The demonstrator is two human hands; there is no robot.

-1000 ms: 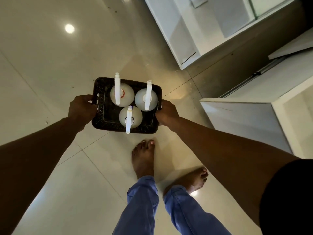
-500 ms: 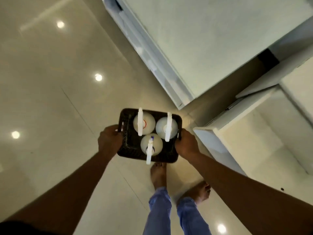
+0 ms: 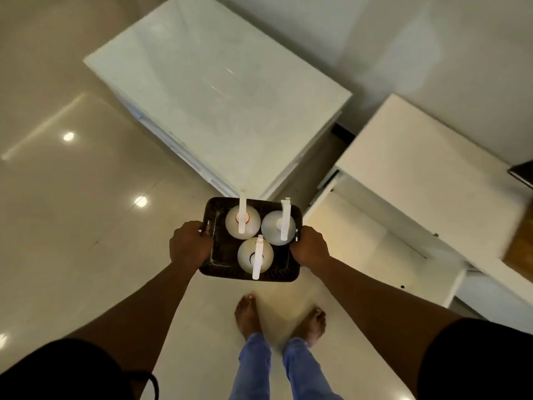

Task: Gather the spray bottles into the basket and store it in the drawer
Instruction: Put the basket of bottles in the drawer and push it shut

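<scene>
A dark woven basket [image 3: 222, 269] hangs in front of me over the floor. My left hand [image 3: 189, 245] grips its left side and my right hand [image 3: 310, 246] grips its right side. Three white spray bottles stand upright inside: one at the back left [image 3: 230, 226], one at the back right [image 3: 272, 230], and one at the front [image 3: 246, 256]. To the right of the basket, an open white drawer [image 3: 360, 235] sticks out of a low white unit; its inside looks bare.
A white cabinet with a glossy top [image 3: 216, 90] stands just beyond the basket. The low white unit [image 3: 427, 157] runs along the right wall, with a brown wooden object [image 3: 519, 249] at the right edge. My bare feet [image 3: 248, 316] stand on the shiny tile floor [image 3: 72, 226].
The view has swung up and right as I walked: the white cabinet's top and the open drawer now fill more of the view. Both hands keep the same hold on the basket.
</scene>
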